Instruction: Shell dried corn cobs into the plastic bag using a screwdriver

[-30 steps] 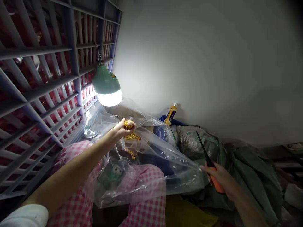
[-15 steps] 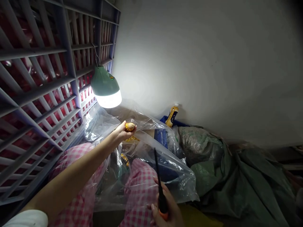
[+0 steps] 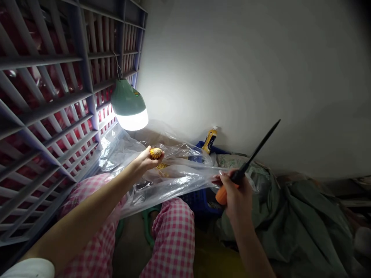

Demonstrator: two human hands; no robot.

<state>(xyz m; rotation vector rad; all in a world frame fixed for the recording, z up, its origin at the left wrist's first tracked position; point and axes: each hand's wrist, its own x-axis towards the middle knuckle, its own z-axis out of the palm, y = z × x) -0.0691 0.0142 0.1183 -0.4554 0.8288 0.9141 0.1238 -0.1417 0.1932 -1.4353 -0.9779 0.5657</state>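
My left hand (image 3: 146,159) is closed around a piece of yellow corn cob (image 3: 155,153), held out over a clear plastic bag (image 3: 176,178). My right hand (image 3: 235,195) grips a tool with an orange handle (image 3: 220,196) and a long black spike (image 3: 261,146) that points up and to the right. The fingers of that same hand also pinch the right edge of the plastic bag and hold it lifted. Loose yellow kernels (image 3: 161,166) lie inside the bag just below the cob. My legs in pink checked trousers (image 3: 174,239) are underneath.
A lit green hanging lamp (image 3: 129,105) hangs from the purple slatted crates (image 3: 58,104) on the left. A yellow bottle (image 3: 210,139) stands by the white wall (image 3: 261,69). A blue basket (image 3: 198,199) sits under the bag. Green sacks (image 3: 304,224) lie to the right.
My right hand has come up from low by my knee to the bag's right edge and lifted it, swinging the spike to point up-right. The left hand has hardly moved.
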